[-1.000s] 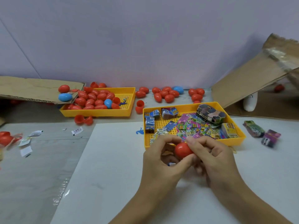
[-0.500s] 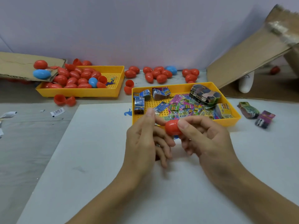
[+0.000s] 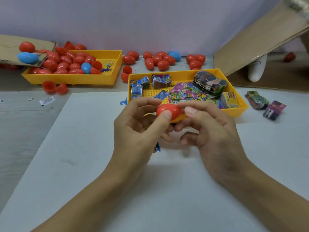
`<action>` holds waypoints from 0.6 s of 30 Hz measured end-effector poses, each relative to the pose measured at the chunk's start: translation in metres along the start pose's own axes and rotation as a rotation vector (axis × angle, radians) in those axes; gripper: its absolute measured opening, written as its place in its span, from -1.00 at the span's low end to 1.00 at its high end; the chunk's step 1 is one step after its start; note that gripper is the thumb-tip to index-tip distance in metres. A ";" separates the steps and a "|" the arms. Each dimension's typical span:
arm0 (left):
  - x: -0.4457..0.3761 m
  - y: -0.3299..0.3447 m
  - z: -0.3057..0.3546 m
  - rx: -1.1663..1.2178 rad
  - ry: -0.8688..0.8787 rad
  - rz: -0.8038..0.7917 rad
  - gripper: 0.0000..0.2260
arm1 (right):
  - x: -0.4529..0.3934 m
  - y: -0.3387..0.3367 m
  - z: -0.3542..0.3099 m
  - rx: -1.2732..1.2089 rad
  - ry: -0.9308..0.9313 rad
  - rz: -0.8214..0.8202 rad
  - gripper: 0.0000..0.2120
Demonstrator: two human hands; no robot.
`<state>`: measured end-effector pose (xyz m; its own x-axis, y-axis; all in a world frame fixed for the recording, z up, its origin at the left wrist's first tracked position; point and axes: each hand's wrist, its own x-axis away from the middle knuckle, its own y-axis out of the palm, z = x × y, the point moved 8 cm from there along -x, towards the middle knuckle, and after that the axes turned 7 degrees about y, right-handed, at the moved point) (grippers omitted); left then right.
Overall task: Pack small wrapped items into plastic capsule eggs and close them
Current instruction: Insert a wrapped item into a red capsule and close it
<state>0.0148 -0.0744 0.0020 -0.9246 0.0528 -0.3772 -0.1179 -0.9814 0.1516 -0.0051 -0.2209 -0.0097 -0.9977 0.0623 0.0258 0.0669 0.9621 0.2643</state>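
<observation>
A red capsule egg (image 3: 168, 111) is held above the white sheet, in front of the near yellow tray (image 3: 240, 107). My left hand (image 3: 138, 129) pinches it between thumb and forefinger. My right hand (image 3: 210, 129) pinches its right end with the fingertips. The egg looks closed. A small blue wrapped item (image 3: 156, 148) pokes out below my left palm. The near tray holds several small colourful wrapped items (image 3: 182, 94) and banded bundles.
A second yellow tray (image 3: 75, 78) at the back left holds many red and two blue eggs. More eggs (image 3: 158, 60) lie along the wall. Open red halves (image 3: 53, 87) sit in front of that tray. Cardboard (image 3: 260, 44) leans at the right, with two wrapped bundles (image 3: 265, 104) beside it.
The camera view has shifted, so the scene sits lower and closer. The egg has turned sideways between my fingertips, and my left thumb now presses on its front.
</observation>
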 end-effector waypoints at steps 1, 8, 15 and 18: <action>0.001 0.001 0.001 -0.018 0.026 -0.006 -0.82 | -0.001 -0.001 0.001 -0.019 0.012 0.021 -0.81; 0.001 0.016 0.009 -0.022 0.149 -0.174 -0.67 | -0.001 -0.003 0.001 0.008 -0.003 0.079 -0.73; 0.002 0.006 0.001 0.029 0.055 -0.075 -0.73 | 0.002 -0.001 -0.002 0.011 -0.039 0.050 -0.73; 0.003 0.003 0.002 -0.093 0.038 -0.022 -0.81 | 0.004 0.003 -0.006 0.072 -0.107 0.026 -0.74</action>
<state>0.0108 -0.0773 0.0030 -0.9077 0.0689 -0.4140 -0.1020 -0.9931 0.0583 -0.0089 -0.2193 -0.0025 -0.9911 0.1119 -0.0718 0.0961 0.9761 0.1952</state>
